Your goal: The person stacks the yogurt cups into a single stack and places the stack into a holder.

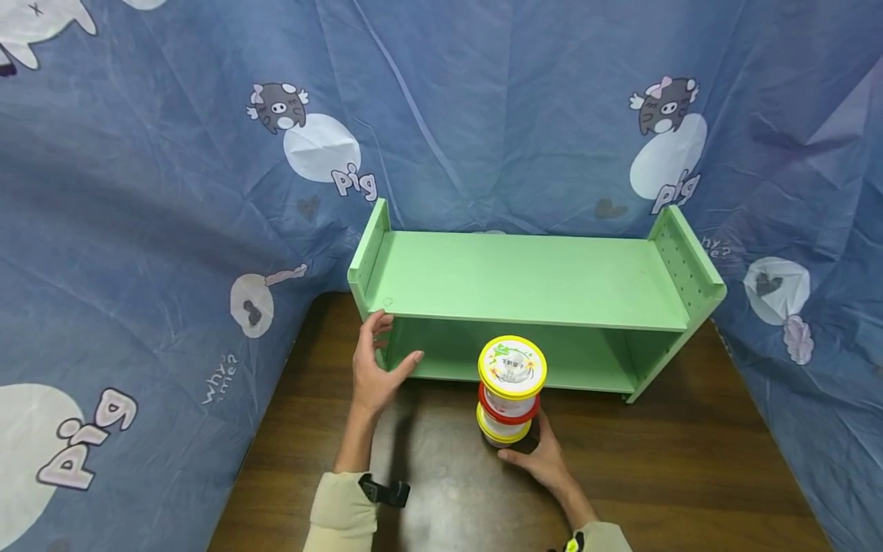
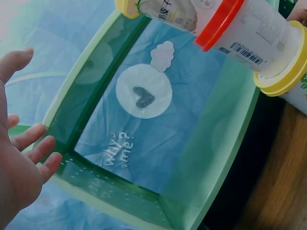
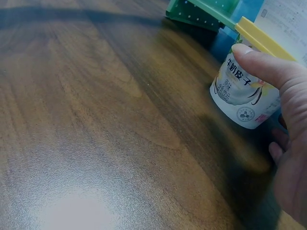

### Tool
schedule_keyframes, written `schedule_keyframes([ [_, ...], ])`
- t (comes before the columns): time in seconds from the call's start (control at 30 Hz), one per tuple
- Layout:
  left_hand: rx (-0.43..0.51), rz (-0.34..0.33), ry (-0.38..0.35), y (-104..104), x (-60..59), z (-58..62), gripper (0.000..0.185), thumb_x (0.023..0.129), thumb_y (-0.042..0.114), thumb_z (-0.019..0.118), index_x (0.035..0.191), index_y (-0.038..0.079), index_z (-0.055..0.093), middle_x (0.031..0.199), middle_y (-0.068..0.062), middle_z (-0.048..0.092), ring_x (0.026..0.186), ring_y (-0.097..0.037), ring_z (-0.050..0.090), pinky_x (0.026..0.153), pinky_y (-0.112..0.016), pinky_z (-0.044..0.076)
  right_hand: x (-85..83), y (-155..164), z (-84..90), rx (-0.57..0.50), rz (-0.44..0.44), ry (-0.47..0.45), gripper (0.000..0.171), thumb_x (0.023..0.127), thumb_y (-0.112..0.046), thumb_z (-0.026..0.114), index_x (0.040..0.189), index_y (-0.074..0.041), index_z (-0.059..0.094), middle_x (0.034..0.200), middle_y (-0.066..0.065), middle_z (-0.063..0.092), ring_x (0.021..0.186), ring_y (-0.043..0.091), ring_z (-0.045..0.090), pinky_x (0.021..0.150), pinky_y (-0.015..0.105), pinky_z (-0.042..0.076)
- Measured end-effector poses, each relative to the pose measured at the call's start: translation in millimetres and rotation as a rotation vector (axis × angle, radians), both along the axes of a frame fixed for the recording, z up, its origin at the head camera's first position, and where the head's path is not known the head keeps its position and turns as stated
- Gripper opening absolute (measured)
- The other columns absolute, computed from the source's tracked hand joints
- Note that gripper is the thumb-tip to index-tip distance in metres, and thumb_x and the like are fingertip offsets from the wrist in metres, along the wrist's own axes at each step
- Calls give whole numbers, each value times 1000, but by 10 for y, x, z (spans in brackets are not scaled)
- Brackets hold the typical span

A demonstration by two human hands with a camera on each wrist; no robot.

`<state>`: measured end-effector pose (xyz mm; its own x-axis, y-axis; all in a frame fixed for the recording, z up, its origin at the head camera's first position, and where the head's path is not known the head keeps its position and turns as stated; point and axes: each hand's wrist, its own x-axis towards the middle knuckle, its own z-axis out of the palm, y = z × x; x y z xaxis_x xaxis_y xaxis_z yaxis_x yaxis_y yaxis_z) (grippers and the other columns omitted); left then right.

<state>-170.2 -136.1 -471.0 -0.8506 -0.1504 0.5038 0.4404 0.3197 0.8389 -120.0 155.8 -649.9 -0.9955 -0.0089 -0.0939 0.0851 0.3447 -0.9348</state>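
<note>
Three lidded tubs stand stacked in front of the green shelf (image 1: pixel 513 276). The top tub (image 1: pixel 513 368) has a yellow lid, the middle tub (image 1: pixel 509 418) a red one. My right hand (image 1: pixel 549 460) grips the bottom tub (image 3: pixel 242 91), which has a yellow lid and a printed white side. In the right wrist view the thumb lies across its side below the lid; most of the fingers are hidden. My left hand (image 1: pixel 372 376) is by the shelf's front left corner, fingers spread and holding nothing. Whether its fingertips touch the board edge I cannot tell.
The shelf has an upper board between raised side panels, one of them the right panel (image 1: pixel 690 264), and a lower bay (image 1: pixel 579 356) facing me. It stands at the back of a dark wooden table (image 1: pixel 655 460). A blue printed cloth (image 1: pixel 483 115) hangs behind and at both sides.
</note>
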Motion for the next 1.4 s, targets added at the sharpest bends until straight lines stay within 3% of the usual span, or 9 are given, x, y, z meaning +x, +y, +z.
schedule_keyframes([
  [0.2,11,15,6,-47,-13,54,81,70,6,82,139,-1,41,130,-19,57,118,-21,53,95,-35,44,-5,-4,1,30,-11,-21,117,62,-27,91,153,-6,19,150,22,40,132,37,47,109,52,36],
  [0.3,4,20,25,-54,11,132,81,69,2,80,139,-7,39,130,-27,55,117,-28,53,94,-31,43,-8,-7,-4,36,-14,-29,118,62,-28,91,153,-7,19,150,22,39,133,37,46,110,52,35],
  [0.4,4,18,25,-40,86,301,80,70,0,78,138,-12,38,129,-34,52,117,-37,52,94,-39,43,-11,-8,-16,41,-15,-30,118,62,-28,91,153,-7,18,151,22,38,133,37,46,110,52,35],
  [0.43,5,22,27,-48,83,308,80,70,1,78,138,-12,38,129,-33,52,117,-37,52,94,-41,43,-13,-8,-19,44,-16,-30,118,62,-29,91,153,-7,18,151,22,38,133,37,46,110,52,35],
  [0.5,8,25,37,-73,67,303,81,70,4,79,138,-9,38,130,-30,53,117,-40,52,94,-44,43,-18,-9,-26,49,-16,-28,118,62,-29,91,153,-8,19,151,21,39,133,36,46,110,52,35],
  [0.63,2,30,87,-162,-46,151,82,70,8,80,140,-5,39,131,-23,54,119,-38,52,93,-48,42,-27,-12,-31,52,-11,-33,117,63,-29,90,153,-9,19,151,20,39,134,35,45,111,52,34],
  [0.73,-8,41,104,-180,-55,182,82,69,7,80,139,-5,40,131,-24,54,119,-37,52,92,-52,41,-31,-15,-30,54,-8,-41,117,64,-29,90,153,-10,18,151,19,39,135,36,44,112,54,33],
  [1.07,12,78,156,-144,65,514,78,69,-2,77,135,-16,38,124,-39,51,112,-53,51,89,-62,40,-34,-24,-19,66,-8,-47,116,64,-31,90,153,-9,19,150,20,40,134,36,45,111,52,35],
  [1.4,4,134,159,-310,-109,361,80,69,5,80,139,-2,42,126,-24,55,114,-34,55,93,-49,44,-43,-27,-11,75,-3,-45,115,64,-31,89,152,-8,19,151,21,38,135,37,44,109,53,36],
])
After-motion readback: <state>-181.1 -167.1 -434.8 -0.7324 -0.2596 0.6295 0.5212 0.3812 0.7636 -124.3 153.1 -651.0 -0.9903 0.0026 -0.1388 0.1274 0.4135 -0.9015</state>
